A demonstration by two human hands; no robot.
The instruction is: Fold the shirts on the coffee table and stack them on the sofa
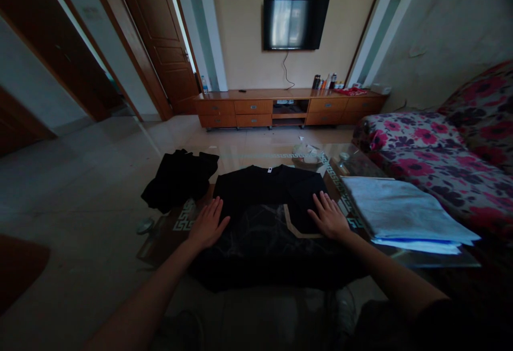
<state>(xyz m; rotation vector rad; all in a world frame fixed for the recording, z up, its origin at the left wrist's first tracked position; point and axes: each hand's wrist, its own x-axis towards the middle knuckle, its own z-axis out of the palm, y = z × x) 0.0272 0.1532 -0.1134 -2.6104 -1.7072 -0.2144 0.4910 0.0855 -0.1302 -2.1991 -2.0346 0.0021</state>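
A black T-shirt [266, 201] lies spread flat on a glass coffee table [332, 166], collar away from me, with a pale print on its front. My left hand [207, 225] rests palm down on the shirt's left edge, fingers stretched out. My right hand [328, 216] lies flat on the shirt's right side, fingers spread. Neither hand holds anything. A second black garment [178, 178] sits crumpled on the table's left end, a little beyond my left hand.
A stack of folded pale cloths [404, 213] lies on the table's right end. A floral sofa [449, 153] stands to the right. A wooden TV cabinet [288, 106] and wall television [294, 23] are at the far wall. Crumpled plastic [306, 153] sits at the table's far side.
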